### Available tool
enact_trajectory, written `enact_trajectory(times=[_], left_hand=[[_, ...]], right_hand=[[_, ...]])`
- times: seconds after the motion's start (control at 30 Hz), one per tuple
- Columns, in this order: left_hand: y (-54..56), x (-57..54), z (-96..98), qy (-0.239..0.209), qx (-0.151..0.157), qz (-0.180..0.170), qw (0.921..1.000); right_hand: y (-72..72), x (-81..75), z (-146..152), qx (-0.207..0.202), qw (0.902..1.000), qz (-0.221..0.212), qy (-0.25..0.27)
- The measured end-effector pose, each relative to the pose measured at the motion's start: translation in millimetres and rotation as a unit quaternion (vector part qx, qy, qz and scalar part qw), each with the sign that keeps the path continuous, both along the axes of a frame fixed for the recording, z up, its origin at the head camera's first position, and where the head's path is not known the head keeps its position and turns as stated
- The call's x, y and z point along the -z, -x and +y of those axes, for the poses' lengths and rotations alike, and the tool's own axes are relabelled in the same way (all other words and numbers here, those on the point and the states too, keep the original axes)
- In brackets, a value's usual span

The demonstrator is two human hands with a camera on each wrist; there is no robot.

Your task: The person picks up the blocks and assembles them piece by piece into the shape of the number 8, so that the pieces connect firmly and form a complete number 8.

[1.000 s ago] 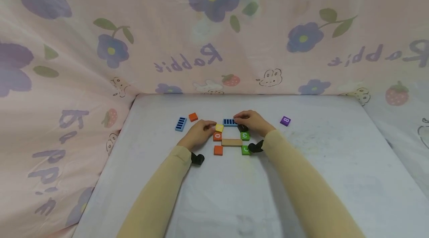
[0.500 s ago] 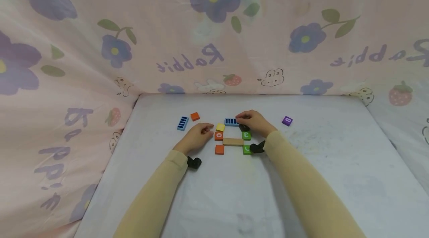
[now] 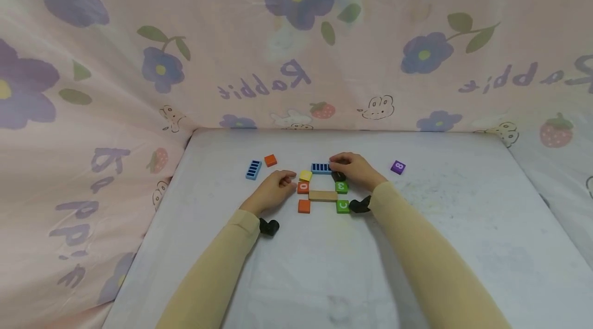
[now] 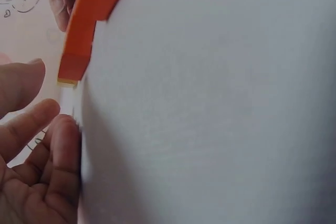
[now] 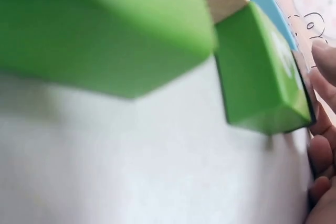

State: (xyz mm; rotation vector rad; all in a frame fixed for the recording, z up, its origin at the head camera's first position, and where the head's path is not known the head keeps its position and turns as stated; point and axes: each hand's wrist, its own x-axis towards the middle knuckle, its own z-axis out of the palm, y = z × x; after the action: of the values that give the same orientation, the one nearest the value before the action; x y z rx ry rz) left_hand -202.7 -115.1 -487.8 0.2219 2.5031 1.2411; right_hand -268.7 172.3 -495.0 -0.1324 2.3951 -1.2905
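Observation:
Small toy blocks form an H-like outline mid-table in the head view. A yellow block, an orange block marked 0 and a plain orange block line its left side. Across the middle lies a wooden plank; green blocks and a dark block line the right. A blue striped block spans the top. My left hand hovers beside the orange blocks, fingers loosely bent, holding nothing. My right hand is at the blue block's right end and the dark block, its thumb apart from both in the right wrist view.
Another blue striped block and an orange block lie at the back left. A purple block marked 8 lies to the right. Patterned cloth walls the back and sides of the white table.
My left hand has drawn back left from the yellow block. My right hand has eased slightly right along the blue block's end. The blocks keep their arrangement.

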Motion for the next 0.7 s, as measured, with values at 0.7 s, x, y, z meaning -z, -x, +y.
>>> enact_trajectory(times=[0.7], left_hand=[[-39.8,2.8,0.2,-0.011,0.065,-0.011,0.9977]], right_hand=[[-59.8,-27.3,103.2,0.097,0.9885,0.109,-0.04]])
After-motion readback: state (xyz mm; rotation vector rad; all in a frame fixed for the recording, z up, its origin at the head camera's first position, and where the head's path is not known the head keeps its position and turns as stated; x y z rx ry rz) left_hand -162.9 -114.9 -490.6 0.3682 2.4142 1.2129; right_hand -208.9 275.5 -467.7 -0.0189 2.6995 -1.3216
